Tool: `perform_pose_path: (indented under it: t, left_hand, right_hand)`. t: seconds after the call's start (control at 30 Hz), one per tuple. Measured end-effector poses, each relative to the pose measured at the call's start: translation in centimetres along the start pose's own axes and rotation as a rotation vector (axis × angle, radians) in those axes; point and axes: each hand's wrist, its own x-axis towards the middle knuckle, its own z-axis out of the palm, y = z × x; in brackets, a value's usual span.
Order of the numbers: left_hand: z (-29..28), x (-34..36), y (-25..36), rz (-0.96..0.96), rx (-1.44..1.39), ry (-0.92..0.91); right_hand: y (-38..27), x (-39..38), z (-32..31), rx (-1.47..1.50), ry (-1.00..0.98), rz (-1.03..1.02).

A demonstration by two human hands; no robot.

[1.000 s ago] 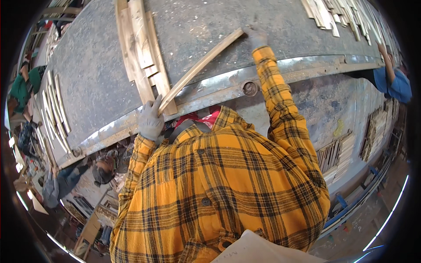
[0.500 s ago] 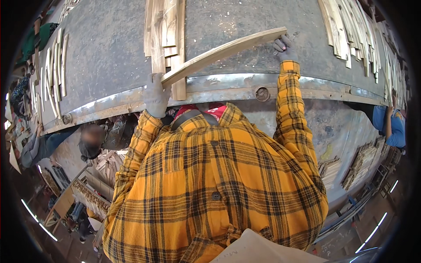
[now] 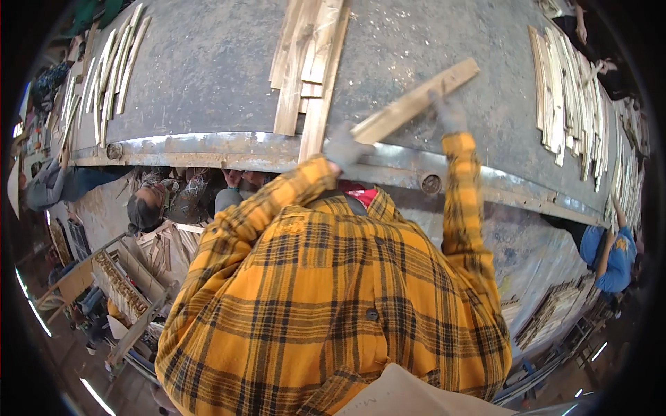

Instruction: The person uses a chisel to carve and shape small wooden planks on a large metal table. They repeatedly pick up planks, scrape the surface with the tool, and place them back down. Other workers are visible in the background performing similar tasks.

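Observation:
A pale wooden slat (image 3: 409, 104) slants over the workbench, its broad face now turned up. My left hand (image 3: 345, 147), in a grey glove and blurred by motion, grips the near end of it close to the bench's front edge. Toward the far end, my right hand (image 3: 451, 114), also gloved and smeared, has its fingers closed at the slat's edge; the slat's tip sticks out past them. Just left of the held piece lies a stack of wooden slats (image 3: 295, 76), one of them reaching down to the bench edge beside my left forearm.
The dark workbench (image 3: 208, 76) has a metal front edge (image 3: 263, 142) with a round hole (image 3: 431, 183). More slats lie in rows at the right (image 3: 555, 97) and left (image 3: 111, 69). Co-workers are at both sides, one in a blue shirt (image 3: 614, 256).
My left hand has moved right, away from the stack, with the slat's near end. The slat has turned from its narrow edge to its broad face. My right hand has slid inward from its tip.

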Motion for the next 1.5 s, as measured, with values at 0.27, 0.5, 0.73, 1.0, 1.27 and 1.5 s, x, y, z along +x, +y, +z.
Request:
perform_pose_path:
  t: [0.27,0.5,0.73,1.0,1.27,1.5]
  left_hand:
    - [2.7,1.0,9.6,0.469,0.241,-0.184]
    - [-7.3,12.3,4.0,0.014,0.834,0.593]
    - [-11.7,8.3,4.3,-0.14,0.175,0.148]
    - [-8.7,-1.7,4.9,0.17,-0.145,0.098]
    - [-8.6,-3.5,8.1,0.184,-0.052,0.047]
    - [-8.6,-4.5,8.7,0.145,0.109,0.128]
  right_hand:
    - [1.5,0.8,-5.0,-0.128,0.206,0.234]
    - [-3.9,5.0,-17.7,-0.731,0.269,0.31]
    - [-4.0,-1.9,-6.2,0.06,0.132,-0.511]
    - [-13.3,-14.3,4.1,-0.04,0.234,-0.827]
    - [-12.9,-15.8,5.2,-0.137,0.402,-0.898]
    - [-11.2,-17.7,3.0,-0.364,0.435,-0.847]
